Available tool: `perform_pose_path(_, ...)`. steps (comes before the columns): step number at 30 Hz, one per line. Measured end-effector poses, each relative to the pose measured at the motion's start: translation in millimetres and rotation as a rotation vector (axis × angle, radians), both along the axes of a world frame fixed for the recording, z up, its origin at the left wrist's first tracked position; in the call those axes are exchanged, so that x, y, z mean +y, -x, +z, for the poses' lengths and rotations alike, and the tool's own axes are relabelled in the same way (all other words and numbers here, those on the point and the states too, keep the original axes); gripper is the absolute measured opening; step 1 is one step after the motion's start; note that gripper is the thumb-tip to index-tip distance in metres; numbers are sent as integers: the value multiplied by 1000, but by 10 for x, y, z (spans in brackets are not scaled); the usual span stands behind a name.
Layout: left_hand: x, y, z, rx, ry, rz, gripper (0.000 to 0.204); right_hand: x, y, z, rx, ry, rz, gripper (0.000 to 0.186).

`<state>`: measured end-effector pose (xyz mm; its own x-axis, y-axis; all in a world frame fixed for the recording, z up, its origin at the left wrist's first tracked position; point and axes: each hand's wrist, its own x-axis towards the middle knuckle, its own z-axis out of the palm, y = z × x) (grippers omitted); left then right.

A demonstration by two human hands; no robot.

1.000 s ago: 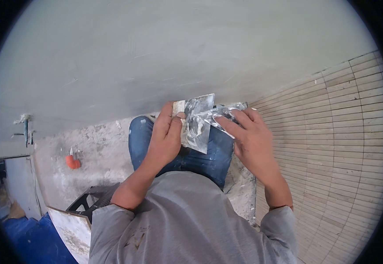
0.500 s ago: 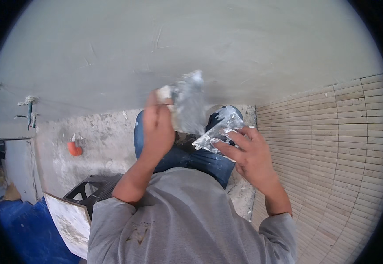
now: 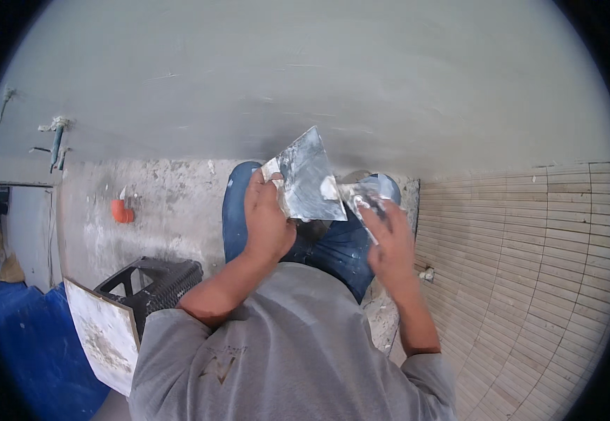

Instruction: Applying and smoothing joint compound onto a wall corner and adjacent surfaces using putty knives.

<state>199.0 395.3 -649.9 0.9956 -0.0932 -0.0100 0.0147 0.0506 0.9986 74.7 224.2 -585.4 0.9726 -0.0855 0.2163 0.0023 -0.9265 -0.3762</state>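
Note:
My left hand is closed around a wide putty knife, its flat metal blade tilted up in front of my knees and smeared with grey-white plaster. A small lump of white plaster sits near the blade's right edge. Close beside it, my right hand grips a second putty knife, whose blade is coated with plaster and slightly blurred. Its tip is at or very near the lump; whether the blades touch I cannot tell. Fingers of the right hand lie over that blade and hide its handle.
A smooth grey plastered wall rises ahead. Narrow beige tiles cover the right side. On the left are an orange pipe elbow, a black plastic stool, a stained white board and a blue sheet. Pipe stubs project from the wall.
The left putty knife, blurred before, now shows sharply, and a plaster lump is visible on its edge. My right hand has turned its knife more upright beside it. The view has shifted slightly.

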Motion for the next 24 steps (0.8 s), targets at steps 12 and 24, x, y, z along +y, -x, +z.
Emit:
perform_pose_path(12,264,-334,71,530,468,-473,35,-157,-303,1016,25,418,396,43)
perform_pose_path(24,300,-267,206,257,113,-574,39,-95,-385,1094,181,445,395,37)
